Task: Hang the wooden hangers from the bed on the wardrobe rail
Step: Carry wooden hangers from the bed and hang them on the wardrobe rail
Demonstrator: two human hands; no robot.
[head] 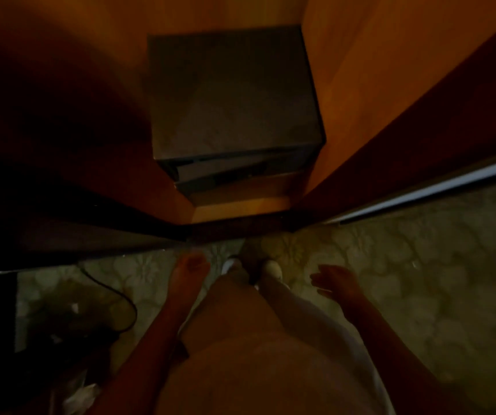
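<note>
I look straight down into the open wardrobe (360,70), its orange wooden walls dimly lit. No hanger, rail or bed is in view. My left hand (188,272) hangs low in front of the wardrobe's bottom edge, fingers loosely curled, with nothing in it. My right hand (335,280) hangs to the right over the floor, fingers spread and empty. My feet in light shoes (272,269) stand just before the wardrobe sill.
A dark grey box-like unit with a drawer (231,100) stands on the wardrobe floor. A sliding door track (438,190) runs along the right. A dark cable (121,295) and clutter lie on the patterned floor (435,280) at the left.
</note>
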